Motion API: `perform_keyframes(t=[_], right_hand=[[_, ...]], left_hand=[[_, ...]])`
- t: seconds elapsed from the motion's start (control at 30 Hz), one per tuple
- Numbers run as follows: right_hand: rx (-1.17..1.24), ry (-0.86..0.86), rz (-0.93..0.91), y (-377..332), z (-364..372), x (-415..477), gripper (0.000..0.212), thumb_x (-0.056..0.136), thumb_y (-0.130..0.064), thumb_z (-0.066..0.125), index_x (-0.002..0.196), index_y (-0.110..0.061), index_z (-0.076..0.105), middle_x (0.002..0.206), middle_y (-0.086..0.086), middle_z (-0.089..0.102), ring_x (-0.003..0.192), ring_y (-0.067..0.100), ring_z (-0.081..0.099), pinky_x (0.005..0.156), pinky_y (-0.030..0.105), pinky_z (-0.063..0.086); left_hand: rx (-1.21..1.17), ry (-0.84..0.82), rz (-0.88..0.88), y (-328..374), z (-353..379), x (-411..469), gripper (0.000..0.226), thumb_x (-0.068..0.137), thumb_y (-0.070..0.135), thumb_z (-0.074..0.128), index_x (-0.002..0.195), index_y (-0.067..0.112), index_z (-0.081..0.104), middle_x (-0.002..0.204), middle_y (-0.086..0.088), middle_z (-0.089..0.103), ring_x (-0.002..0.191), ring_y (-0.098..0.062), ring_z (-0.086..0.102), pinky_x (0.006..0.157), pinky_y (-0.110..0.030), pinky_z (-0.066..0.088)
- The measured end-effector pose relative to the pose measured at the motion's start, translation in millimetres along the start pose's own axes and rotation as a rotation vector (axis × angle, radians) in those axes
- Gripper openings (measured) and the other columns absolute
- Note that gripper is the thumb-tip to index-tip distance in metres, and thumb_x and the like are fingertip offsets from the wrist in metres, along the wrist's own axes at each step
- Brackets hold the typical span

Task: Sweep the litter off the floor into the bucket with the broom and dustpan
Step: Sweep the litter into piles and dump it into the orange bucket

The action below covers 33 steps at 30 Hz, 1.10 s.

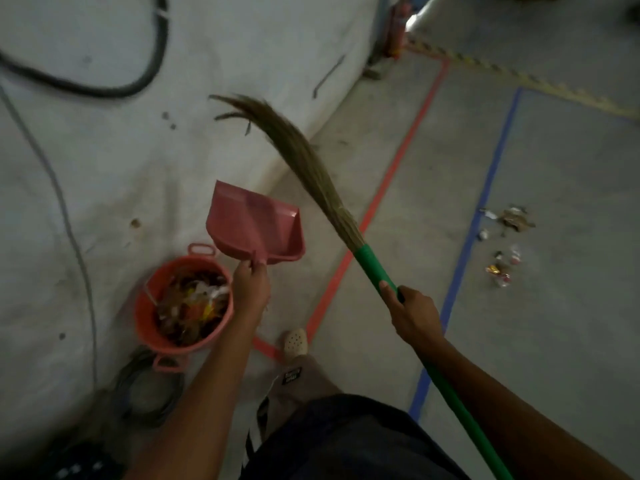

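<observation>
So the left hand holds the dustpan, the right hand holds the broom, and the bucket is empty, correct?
Not quite: the head view shows the bucket filled with litter, not empty. The left hand does hold the dustpan and the right hand the broom.

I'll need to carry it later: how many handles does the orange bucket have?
2. One handle on the far rim of the bucket, beside the dustpan; the other handle on its near rim, by the coiled cable. None looks hidden.
</observation>
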State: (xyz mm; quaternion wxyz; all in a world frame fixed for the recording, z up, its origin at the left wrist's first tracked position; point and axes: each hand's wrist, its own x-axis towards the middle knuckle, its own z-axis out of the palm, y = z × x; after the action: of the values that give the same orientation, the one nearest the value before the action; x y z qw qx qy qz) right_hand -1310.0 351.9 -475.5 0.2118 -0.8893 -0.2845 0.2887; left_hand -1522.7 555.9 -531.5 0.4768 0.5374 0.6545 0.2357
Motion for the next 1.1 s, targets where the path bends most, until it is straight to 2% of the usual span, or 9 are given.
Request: perform_keyframes(t=[0.1,0.2,0.3,0.47,0.53,0.6,0.67,0.9,1.1], right_hand=[[0.126,0.106,0.081,28.7,-36.3,7.2,0.067,0.094,-0.072,0.040,0.076,-0.011,0.059,0.068,0.013,0.068,0.060,0.031,0.067,0.058,0.049,0.059],[0.190,0.181,0.169,55.2,-70.6,19.5,0.066,0.093,-0.075,0.038,0.078,-0.014,0.061,0.069,0.011,0.068,0.062,0.030,0.068,0.061,0.051,0.060],[0.224,0.249,0.244,78.8,-103.8,35.6,0.070,0.091,-0.078,0.035,0.080,-0.015,0.063,0.071,0.011,0.069,0.064,0.030,0.069,0.064,0.050,0.060],[0.302,0.346,0.383,111.3,-155.3,77.9,0.064,0.095,-0.070,0.040,0.082,-0.012,0.064,0.071,0.012,0.071,0.063,0.029,0.070,0.063,0.047,0.062],[0.343,0.387,0.443,123.2,-176.1,100.8,0.061,0.096,-0.067,0.041,0.086,-0.011,0.064,0.071,0.011,0.070,0.057,0.025,0.068,0.055,0.039,0.060],[0.378,0.411,0.503,130.5,-194.4,118.8,0.056,0.099,-0.061,0.042,0.089,-0.010,0.063,0.073,0.010,0.068,0.054,0.020,0.064,0.047,0.029,0.052],[0.413,0.440,0.567,138.4,-208.8,134.8,0.052,0.100,-0.058,0.043,0.090,-0.011,0.061,0.073,0.009,0.067,0.054,0.018,0.061,0.045,0.025,0.047],[0.565,0.510,0.771,180.0,-237.0,173.3,0.051,0.100,-0.057,0.046,0.091,-0.009,0.062,0.072,0.009,0.068,0.053,0.019,0.062,0.049,0.028,0.053],[0.661,0.523,0.885,232.0,-260.1,213.9,0.052,0.101,-0.055,0.047,0.094,-0.005,0.063,0.072,0.012,0.069,0.052,0.021,0.063,0.048,0.029,0.053]], left_hand=[[-0.004,-0.086,0.091,57.4,51.0,-10.5,0.042,0.096,0.053,0.050,0.082,0.015,0.059,0.067,-0.009,0.061,0.055,-0.029,0.058,0.050,-0.031,0.043],[-0.036,-0.199,0.137,107.4,107.9,-10.2,0.040,0.100,0.047,0.052,0.081,0.013,0.057,0.059,-0.007,0.056,0.040,-0.019,0.048,0.037,-0.023,0.034],[-0.021,-0.298,0.195,151.3,168.4,-5.4,0.042,0.100,0.049,0.051,0.079,0.012,0.056,0.055,-0.006,0.055,0.036,-0.017,0.046,0.037,-0.023,0.034],[0.016,-0.457,0.275,213.7,274.7,10.5,0.043,0.099,0.048,0.052,0.080,0.010,0.059,0.054,-0.005,0.055,0.033,-0.016,0.046,0.036,-0.023,0.034],[0.049,-0.524,0.299,240.7,317.3,17.4,0.042,0.099,0.048,0.052,0.084,0.009,0.060,0.056,-0.006,0.056,0.032,-0.014,0.045,0.035,-0.022,0.033],[0.084,-0.581,0.324,262.3,352.3,22.3,0.041,0.099,0.048,0.051,0.086,0.010,0.061,0.058,-0.007,0.057,0.033,-0.012,0.045,0.035,-0.021,0.033],[0.119,-0.651,0.343,280.6,385.3,25.5,0.041,0.099,0.047,0.052,0.085,0.010,0.060,0.060,-0.009,0.056,0.034,-0.014,0.046,0.036,-0.020,0.033],[0.225,-0.822,0.358,316.7,488.3,41.0,0.041,0.099,0.044,0.055,0.075,0.010,0.055,0.054,-0.009,0.052,0.034,-0.017,0.043,0.037,-0.021,0.033],[0.346,-0.872,0.379,336.6,567.5,54.0,0.044,0.099,0.045,0.054,0.072,0.010,0.052,0.054,-0.009,0.053,0.036,-0.017,0.044,0.038,-0.022,0.033]])
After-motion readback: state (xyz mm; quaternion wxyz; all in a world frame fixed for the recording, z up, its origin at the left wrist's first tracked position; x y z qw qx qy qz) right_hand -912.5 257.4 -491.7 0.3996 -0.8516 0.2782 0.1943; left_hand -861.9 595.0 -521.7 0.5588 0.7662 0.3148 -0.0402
